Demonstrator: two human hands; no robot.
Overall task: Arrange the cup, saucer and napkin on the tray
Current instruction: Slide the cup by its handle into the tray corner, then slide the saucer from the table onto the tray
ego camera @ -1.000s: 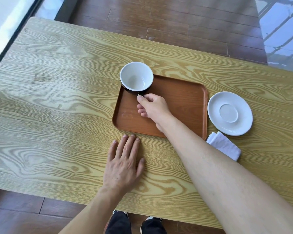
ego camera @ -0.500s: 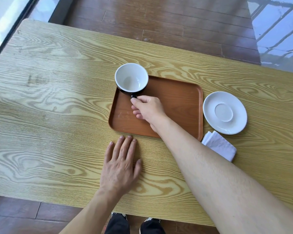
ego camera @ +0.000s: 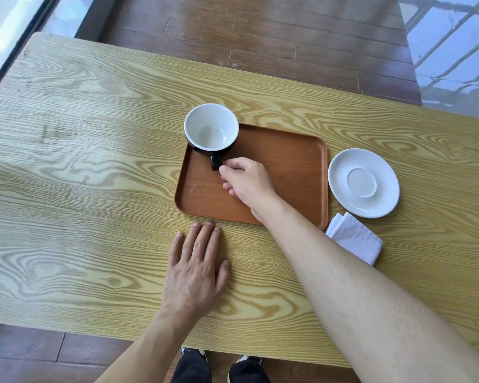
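The cup (ego camera: 211, 128), black outside and white inside, stands upright and empty at the far left corner of the brown tray (ego camera: 293, 161), its rim overlapping the tray's far and left edges from this view. Its short black handle (ego camera: 215, 162) points toward the person, along the tray's short side. The tray's long axis runs left to right across the desk (ego camera: 94, 161).

No brand, label or writing can be read on any of the things.

The right hand (ego camera: 248, 183) reaches over the tray with its grip nearly closed: thumb and forefinger (ego camera: 224, 169) meet at the near end of the handle, touching it, while the other fingers curl under the palm. Whether the handle is truly pinched or only touched cannot be told. The left hand (ego camera: 195, 268) lies flat and open on the desk, palm down, fingers spread a little, its fingertips just beside the tray's near edge; it holds nothing.

The white saucer (ego camera: 363, 183) lies right way up on the desk just beside the tray's right edge, its round well showing at the centre. The folded white napkin (ego camera: 356, 239) lies on the desk near the tray's near right corner, just nearer than the saucer, its long axis slanting from far left to near right
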